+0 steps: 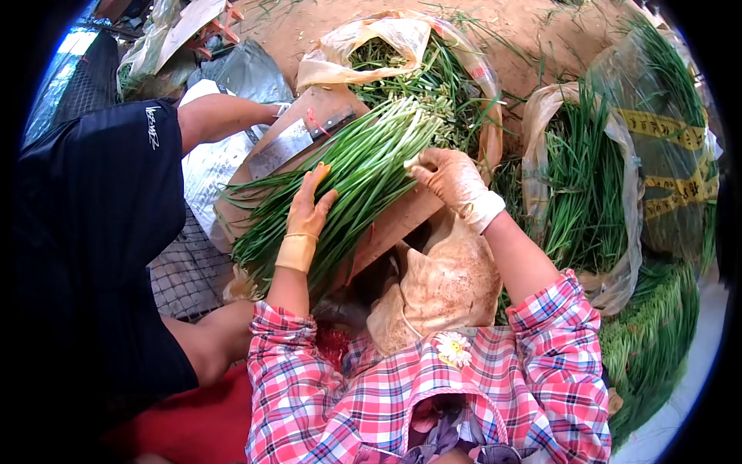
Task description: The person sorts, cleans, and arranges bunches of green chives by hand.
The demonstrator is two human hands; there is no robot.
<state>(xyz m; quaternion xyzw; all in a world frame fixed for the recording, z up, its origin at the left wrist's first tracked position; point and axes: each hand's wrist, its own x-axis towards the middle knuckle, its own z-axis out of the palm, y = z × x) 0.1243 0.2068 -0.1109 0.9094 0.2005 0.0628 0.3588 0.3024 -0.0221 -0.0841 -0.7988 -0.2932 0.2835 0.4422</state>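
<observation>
A thick bundle of green chives (359,166) lies across a wooden board (406,224), pale cut ends toward the upper right. My left hand (311,209), in a thin pale glove, rests on the leafy side with its fingers stretched out. My right hand (456,184), gloved too, is at the bundle's right edge near the pale ends. Its thumb and fingers are pinched together on some chive stems, and the fingertips are partly hidden. A cleaver (290,147) with a dark handle lies on the board behind the bundle.
Beyond the board, an open plastic bag (363,73) holds chive trimmings. To the right stand a bag of chives (583,178) and a taped clear bag (657,139); more chives (649,340) are piled below. Another person in dark shorts (100,255) is close at left.
</observation>
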